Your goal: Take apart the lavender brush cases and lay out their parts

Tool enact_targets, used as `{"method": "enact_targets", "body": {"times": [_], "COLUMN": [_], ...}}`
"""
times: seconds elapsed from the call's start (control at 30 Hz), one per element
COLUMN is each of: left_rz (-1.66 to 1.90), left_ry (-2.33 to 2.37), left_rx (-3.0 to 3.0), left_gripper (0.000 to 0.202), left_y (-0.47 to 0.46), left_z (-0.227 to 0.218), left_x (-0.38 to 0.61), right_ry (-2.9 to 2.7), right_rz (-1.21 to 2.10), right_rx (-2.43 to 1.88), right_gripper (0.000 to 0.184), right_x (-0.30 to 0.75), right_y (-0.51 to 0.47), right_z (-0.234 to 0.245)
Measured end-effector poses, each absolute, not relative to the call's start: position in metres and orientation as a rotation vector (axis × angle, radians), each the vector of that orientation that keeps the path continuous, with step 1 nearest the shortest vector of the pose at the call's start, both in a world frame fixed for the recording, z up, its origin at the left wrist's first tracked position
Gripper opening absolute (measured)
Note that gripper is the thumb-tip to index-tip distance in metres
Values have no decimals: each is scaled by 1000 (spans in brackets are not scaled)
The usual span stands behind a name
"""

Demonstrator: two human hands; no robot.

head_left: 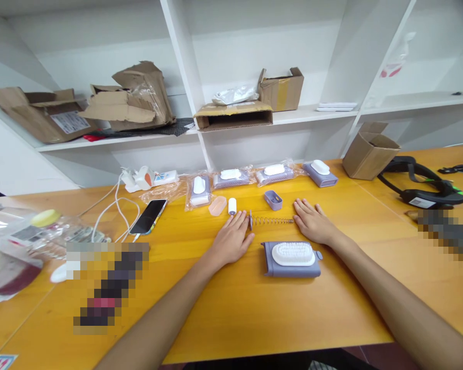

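**Spring:** a metal coil spring [272, 220] lay on its side on the wooden table [231, 318], between the two hands, with a small disc [250, 220] at the end nearer the left hand.

**Left hand:** the left hand [231, 239] was open, palm down on the wood, gripping nothing. Its fingertips [244, 221] were just beside the disc; whether they touched it could not be told.

**Right hand:** the right hand [312, 222] was open and palm down too, holding nothing, with its fingers near the spring's other end.

**Ahead of the left hand:** a white plastic cylinder [232, 206] stood upright, with a translucent peach oval piece [217, 205] just beside it.

**Ahead of the right hand:** a small lilac plastic cup [273, 200] lay on the table.

**Nearer the body, below the right hand:** a lilac brush with white bristles [291, 259] sat with its bristles up.

**Farther ahead:** three similar brushes in clear plastic bags [231, 178] and one unbagged lilac brush [320, 173] stood in a row.

**Far left of the left hand:** a smartphone [148, 216] lay near white charging cables [116, 210].

**Far right of the right hand:** a black headset [420, 190] lay beside a cardboard box [370, 151].
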State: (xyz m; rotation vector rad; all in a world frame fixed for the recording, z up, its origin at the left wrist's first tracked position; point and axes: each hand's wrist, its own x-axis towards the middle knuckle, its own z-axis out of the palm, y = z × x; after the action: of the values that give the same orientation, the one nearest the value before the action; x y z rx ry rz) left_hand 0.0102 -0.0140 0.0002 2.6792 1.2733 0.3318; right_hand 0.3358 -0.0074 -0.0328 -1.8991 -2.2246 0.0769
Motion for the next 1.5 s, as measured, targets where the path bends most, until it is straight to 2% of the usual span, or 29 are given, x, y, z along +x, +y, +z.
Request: {"method": "enact_targets", "body": {"times": [0.27,0.5,0.63,0.77,1.0,1.3,1.5], "left_rz": [341,309,407,539,607,679,768], "left_ry": [1269,1288,1292,1213,1130,1070,1050], "left_rx": [2664,2632,2583,2528,2424,2333,2254], "left_gripper": [63,65,67,75,76,83,76], "left_y": [-16,-17,-18,-20,-18,-13,-12], "left_z": [3,6,5,8,14,14,16], "left_x": [11,12,12,13,11,12,14], "right_ry": [-2174,-2117,-2168,-2186,-2164,-2119,-2022], "right_rz": [200,251,305,318,513,630,784], "right_rx": [-1826,-1379,-1242,-1222,-1088,-1077,-1148], "right_gripper": [57,42,32,34,27,35,35], "right_x": [335,324,319,315,306,305,305], "right_y": [-10,-13,-13,-12,-14,-18,-18], "right_z": [-24,-10,-8,-9,-4,-2,-4]}}
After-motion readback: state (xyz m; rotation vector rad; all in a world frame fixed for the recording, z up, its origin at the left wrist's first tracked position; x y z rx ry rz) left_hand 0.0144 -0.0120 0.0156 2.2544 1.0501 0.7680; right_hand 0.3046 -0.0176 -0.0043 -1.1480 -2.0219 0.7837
